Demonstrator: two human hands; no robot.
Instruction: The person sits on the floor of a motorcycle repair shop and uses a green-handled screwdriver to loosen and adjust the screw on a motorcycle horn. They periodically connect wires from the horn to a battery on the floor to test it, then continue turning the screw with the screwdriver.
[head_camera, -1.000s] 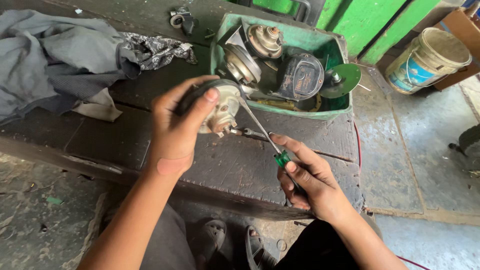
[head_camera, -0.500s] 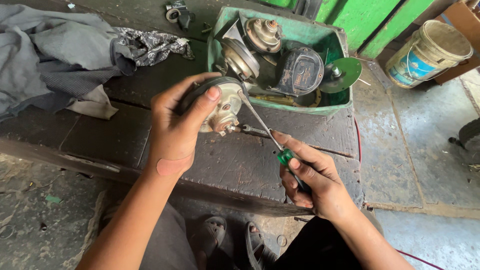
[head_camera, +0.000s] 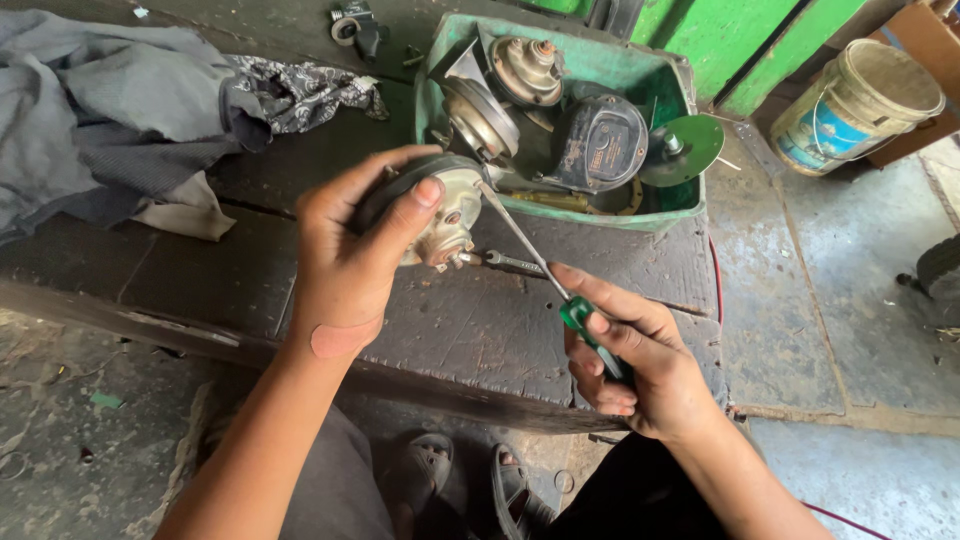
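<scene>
My left hand grips a round metal horn-like part, tilted on edge above a dark wooden bench. My right hand is closed around the green handle of a screwdriver. Its thin shaft runs up and left, and the tip touches the upper edge of the round part's face. A small wrench lies on the bench just under the part.
A green tray behind the part holds several similar round metal parts and a green disc. Grey cloth is heaped at the left. A worn bucket stands on the concrete floor at the right. Sandalled feet show below the bench.
The view has shifted slightly; the round part and both hands stay together, with the screwdriver tip still at the part's face.
</scene>
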